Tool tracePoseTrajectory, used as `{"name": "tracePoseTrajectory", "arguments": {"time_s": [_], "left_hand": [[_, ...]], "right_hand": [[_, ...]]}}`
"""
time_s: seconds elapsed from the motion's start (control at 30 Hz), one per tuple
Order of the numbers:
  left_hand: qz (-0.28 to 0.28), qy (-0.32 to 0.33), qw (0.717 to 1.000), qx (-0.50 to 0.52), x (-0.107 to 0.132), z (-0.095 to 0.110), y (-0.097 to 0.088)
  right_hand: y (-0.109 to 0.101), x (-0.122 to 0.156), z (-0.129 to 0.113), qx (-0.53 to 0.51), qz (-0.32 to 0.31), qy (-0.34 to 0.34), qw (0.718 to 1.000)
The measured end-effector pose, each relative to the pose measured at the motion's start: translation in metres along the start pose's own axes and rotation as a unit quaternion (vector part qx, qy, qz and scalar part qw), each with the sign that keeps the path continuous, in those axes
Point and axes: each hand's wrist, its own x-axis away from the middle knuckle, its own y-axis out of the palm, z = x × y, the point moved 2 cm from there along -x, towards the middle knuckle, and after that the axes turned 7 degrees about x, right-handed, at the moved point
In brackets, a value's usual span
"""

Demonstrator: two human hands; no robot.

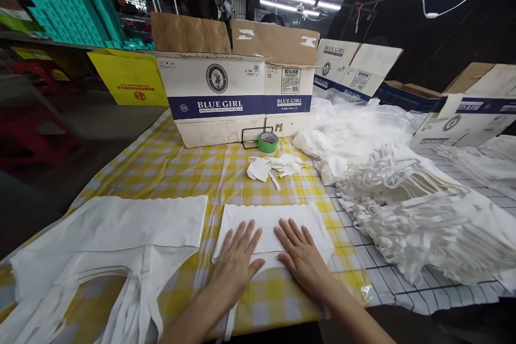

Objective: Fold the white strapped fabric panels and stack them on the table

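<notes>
Both my hands lie flat on a white strappy garment (278,215) spread on the yellow checked tablecloth (193,172). My left hand (236,255) presses its left part with fingers spread. On the right part rests my right hand (300,252), fingers also stretched out. Thin straps trail from the garment's lower edge toward the table's front. To the left is a flat pile of similar white garments (133,220) with straps hanging forward. Behind my hands sits a small crumpled white piece (276,166) with straps.
A white-and-blue carton (217,129) stands at the back, with a roll of green tape (268,142) and a black wire frame before it. Heaped on the right are white garments (419,209) and clear plastic bags (358,123). More cartons (467,118) stand behind them.
</notes>
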Motion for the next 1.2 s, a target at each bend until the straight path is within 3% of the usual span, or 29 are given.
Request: {"name": "tracePoseTrajectory", "arguments": {"time_s": [0.1,0.2,0.37,0.43,0.63,0.73,0.83,0.97,1.1,1.2], "left_hand": [[0.012,-0.024,1.000,-0.012,0.018,-0.030,-0.004],[0.005,-0.022,1.000,-0.016,0.032,-0.048,-0.009],[0.014,-0.037,0.999,-0.024,0.033,-0.046,-0.014],[0.031,-0.051,0.998,-0.025,0.027,-0.036,-0.017],[0.027,0.000,1.000,-0.014,0.029,-0.016,-0.007],[0.049,-0.012,0.999,-0.019,0.040,-0.024,0.003],[0.062,-0.037,0.997,-0.030,0.043,-0.029,0.008],[0.078,-0.069,0.994,-0.031,0.028,-0.012,0.001],[0.037,-0.029,0.999,-0.005,0.018,0.009,0.001],[0.068,-0.078,0.994,-0.017,0.026,-0.004,0.003]], "right_hand": [[-0.003,0.008,0.000,-0.042,-0.032,-0.022,0.998],[-0.008,0.016,0.021,-0.085,-0.035,-0.030,0.995],[-0.010,0.015,0.082,-0.067,0.141,0.165,0.974],[-0.004,0.010,0.093,-0.010,0.160,0.181,0.970],[0.015,0.001,0.080,0.040,0.042,0.089,0.994],[0.005,0.003,0.083,0.013,0.044,0.090,0.995],[-0.005,0.004,0.089,0.011,0.087,0.136,0.987],[0.004,-0.001,0.080,0.038,0.067,0.110,0.991],[0.014,0.000,0.074,0.042,0.041,0.095,0.994],[0.011,0.005,0.084,-0.001,0.035,0.087,0.996]]}}
